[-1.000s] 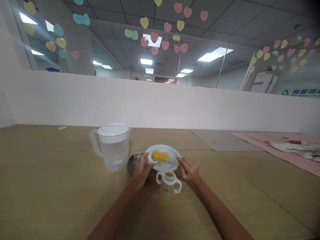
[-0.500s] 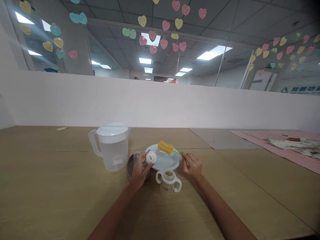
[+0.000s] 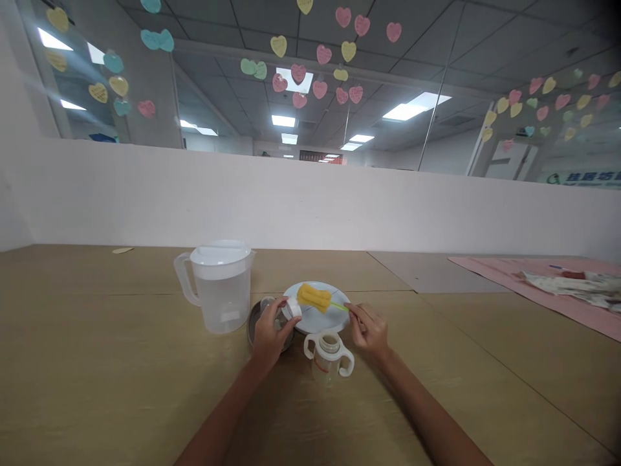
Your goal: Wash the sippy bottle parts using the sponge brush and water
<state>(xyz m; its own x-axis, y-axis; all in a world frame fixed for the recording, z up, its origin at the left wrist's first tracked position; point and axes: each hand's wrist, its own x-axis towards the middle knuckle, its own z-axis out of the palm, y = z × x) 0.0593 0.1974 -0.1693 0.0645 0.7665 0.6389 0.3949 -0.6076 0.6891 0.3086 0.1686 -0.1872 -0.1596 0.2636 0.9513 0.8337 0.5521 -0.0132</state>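
Observation:
My left hand (image 3: 270,329) pinches a white bottle collar (image 3: 292,309) between thumb and fingers. In my right hand (image 3: 369,329) is the thin green handle of a yellow sponge brush (image 3: 314,297), its head right beside the collar. Whether sponge and collar touch I cannot tell. Below them, a clear baby bottle (image 3: 327,358) with two white side handles stands upright with its mouth uncovered. A white plate (image 3: 334,318) lies behind the bottle, under the brush. Partly hidden by my left hand is a dark round bowl (image 3: 252,323) with a clear dome-shaped cover (image 3: 265,303) at it.
A lidded translucent pitcher (image 3: 223,291) stands left of the bowl. On the right, a pink cloth (image 3: 490,270) carries white fabric (image 3: 572,288). A low white wall (image 3: 310,207) runs along the back of the wooden table (image 3: 121,369).
The sponge head has moved left and slightly down, closer to the collar. My left hand has turned the collar so its opening faces the sponge more. The bottle stays put.

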